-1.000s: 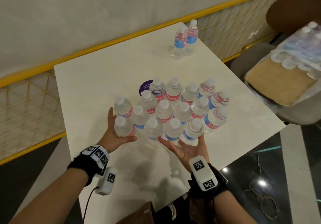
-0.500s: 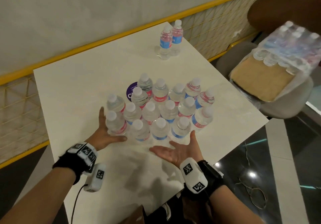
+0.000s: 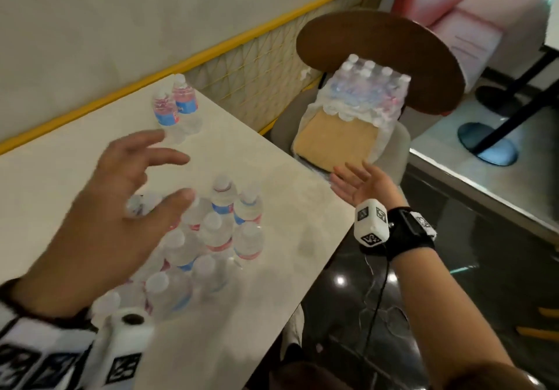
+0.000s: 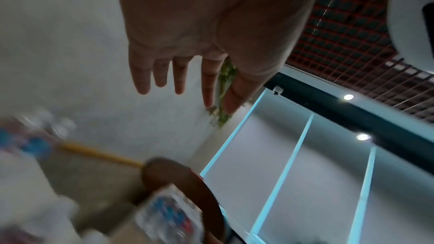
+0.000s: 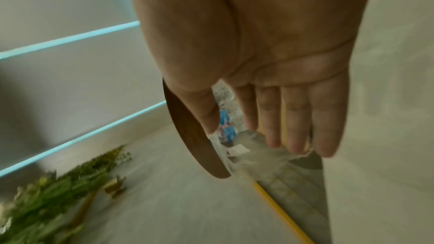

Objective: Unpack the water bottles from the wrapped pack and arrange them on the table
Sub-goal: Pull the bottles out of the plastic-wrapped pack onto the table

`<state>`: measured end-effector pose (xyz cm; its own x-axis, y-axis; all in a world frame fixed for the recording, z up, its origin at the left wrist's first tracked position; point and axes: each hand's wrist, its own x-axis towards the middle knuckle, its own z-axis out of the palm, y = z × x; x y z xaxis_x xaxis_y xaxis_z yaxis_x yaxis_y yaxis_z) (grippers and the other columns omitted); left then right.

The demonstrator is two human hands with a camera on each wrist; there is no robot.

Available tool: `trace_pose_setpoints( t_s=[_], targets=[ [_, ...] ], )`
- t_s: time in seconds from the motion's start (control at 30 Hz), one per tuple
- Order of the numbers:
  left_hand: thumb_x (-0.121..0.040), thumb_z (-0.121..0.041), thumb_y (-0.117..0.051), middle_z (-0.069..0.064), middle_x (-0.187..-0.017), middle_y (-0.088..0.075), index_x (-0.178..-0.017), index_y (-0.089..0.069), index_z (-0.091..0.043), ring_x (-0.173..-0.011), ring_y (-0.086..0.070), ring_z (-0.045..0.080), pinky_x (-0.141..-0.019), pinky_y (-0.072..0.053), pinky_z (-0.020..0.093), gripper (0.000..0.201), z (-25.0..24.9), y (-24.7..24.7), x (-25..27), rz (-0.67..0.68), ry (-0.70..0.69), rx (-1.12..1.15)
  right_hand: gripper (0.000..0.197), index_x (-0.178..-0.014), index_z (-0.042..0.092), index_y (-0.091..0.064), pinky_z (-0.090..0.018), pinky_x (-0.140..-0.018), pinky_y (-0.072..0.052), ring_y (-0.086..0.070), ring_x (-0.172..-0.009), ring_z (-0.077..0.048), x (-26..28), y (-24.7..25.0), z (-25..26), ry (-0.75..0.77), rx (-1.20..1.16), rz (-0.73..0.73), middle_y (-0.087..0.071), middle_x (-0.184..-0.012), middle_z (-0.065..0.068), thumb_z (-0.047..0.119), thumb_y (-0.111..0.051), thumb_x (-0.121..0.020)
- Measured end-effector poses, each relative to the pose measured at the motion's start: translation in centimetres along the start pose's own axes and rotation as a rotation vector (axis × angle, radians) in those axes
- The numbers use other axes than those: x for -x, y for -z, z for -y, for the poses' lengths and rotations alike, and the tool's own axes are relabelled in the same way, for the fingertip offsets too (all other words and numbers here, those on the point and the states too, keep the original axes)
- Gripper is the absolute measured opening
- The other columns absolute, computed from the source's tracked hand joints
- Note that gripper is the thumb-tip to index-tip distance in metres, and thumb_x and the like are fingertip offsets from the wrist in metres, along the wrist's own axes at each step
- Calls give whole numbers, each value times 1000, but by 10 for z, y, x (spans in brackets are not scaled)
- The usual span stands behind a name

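Note:
Several loose water bottles [image 3: 217, 235] stand clustered on the white table [image 3: 290, 214]. Two more bottles [image 3: 175, 105] stand at its far corner. A wrapped pack of bottles [image 3: 363, 93] [image 5: 225, 118] lies on the chair [image 3: 381, 57] beside the table, on a tan cardboard sheet [image 3: 335, 138]. My left hand [image 3: 127, 196] [image 4: 187, 73] hovers above the cluster, fingers spread, holding nothing. My right hand [image 3: 360, 184] [image 5: 270, 118] reaches palm-up past the table's right edge, short of the pack, empty. The head view is blurred.
A wall with a yellow rail [image 3: 211, 54] and mesh panel runs behind the table. Right of the chair are a dark glossy floor [image 3: 484, 268], a table base [image 3: 487, 144] and pink seating [image 3: 472, 11]. Green plants [image 5: 58, 192] show in the right wrist view.
Both hands left the bottle cluster. My left hand rose above it with fingers spread; my right hand swung right toward the wrapped pack on the chair. The head view turned right.

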<state>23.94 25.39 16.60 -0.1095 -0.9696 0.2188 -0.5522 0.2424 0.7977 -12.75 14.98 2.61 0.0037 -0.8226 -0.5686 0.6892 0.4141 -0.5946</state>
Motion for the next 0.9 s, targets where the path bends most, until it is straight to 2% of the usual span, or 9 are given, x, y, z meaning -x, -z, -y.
trace_pose_setpoints(
  t_s=[0.13, 0.2, 0.3, 0.4, 0.5, 0.67, 0.73, 0.8, 0.9],
  targets=[
    [-86, -24, -66, -19, -130, -44, -104, -65, -32, -117, -41, -12, -88, -34, 12, 20, -47, -113, -69, 314, 119, 114, 39, -123, 20, -56, -49, -100, -45, -47, -125, -38, -38, -15, 40, 165, -107, 23, -42, -139, -15, 38, -59, -88],
    [-87, -26, -65, -11, -136, -38, -109, -64, -27, -130, -34, -2, -96, -26, 14, 22, -50, -157, -109, 375, 144, 64, 59, -134, 26, -51, -48, -97, -47, -43, -128, -37, -56, -18, 56, 201, -98, 44, -34, -142, -12, 39, -68, -79],
    [-86, -30, -65, 3, -152, -21, -112, -62, -27, -144, -17, 16, -116, -19, 30, 27, -48, -207, -160, 439, 203, -93, 49, -133, 25, -51, -50, -102, -43, -36, -134, -38, -81, -20, 78, 199, -143, 72, -28, -144, -7, 44, -57, -88],
    [-85, -32, -64, 7, -156, -8, -117, -59, -31, -146, -7, 27, -120, -13, 40, 32, -34, -245, -208, 451, 293, -249, 35, -122, 15, -57, -51, -105, -40, -36, -134, -34, -98, -15, 96, 243, -255, 70, -39, -135, -3, 36, -51, -94],
    [-84, -31, -63, 8, -157, 2, -119, -58, -40, -146, 1, 31, -120, -11, 42, 36, -14, -273, -246, 421, 268, -375, 25, -108, 6, -61, -46, -100, -46, -56, -118, -27, -104, -12, 107, 268, -298, 107, -59, -117, -6, 23, -46, -97],
    [-83, -18, -57, -1, -158, 19, -121, -56, -49, -146, 17, 29, -119, -7, 44, 50, 3, -301, -283, 472, 288, -507, 27, -108, 2, -64, -41, -95, -51, -65, -106, -23, -101, -1, 112, 210, -362, 179, -68, -111, -10, 15, -43, -97],
    [-85, -15, -56, -1, -160, 10, -130, -52, -40, -148, 6, 29, -120, -10, 47, 51, 5, -307, -296, 500, 261, -512, 28, -102, 0, -69, -40, -95, -51, -66, -102, -21, -103, 2, 113, 194, -332, 195, -69, -107, -10, 12, -45, -95],
    [-88, -13, -54, 6, -156, -23, -132, -54, -20, -141, -28, 31, -114, -27, 49, 44, 4, -311, -304, 485, 194, -453, 27, -101, 0, -69, -38, -95, -51, -69, -94, -19, -105, 4, 112, 183, -304, 208, -71, -102, -10, 8, -45, -93],
    [-89, -4, -50, 14, -118, -64, -111, -65, -5, -107, -59, 34, -92, -49, 43, 27, 5, -313, -305, 323, 150, -321, 25, -101, 1, -64, -40, -99, -49, -67, -98, -20, -104, 5, 103, 158, -102, 179, -69, -102, -10, 0, -40, -94]
  ],
)
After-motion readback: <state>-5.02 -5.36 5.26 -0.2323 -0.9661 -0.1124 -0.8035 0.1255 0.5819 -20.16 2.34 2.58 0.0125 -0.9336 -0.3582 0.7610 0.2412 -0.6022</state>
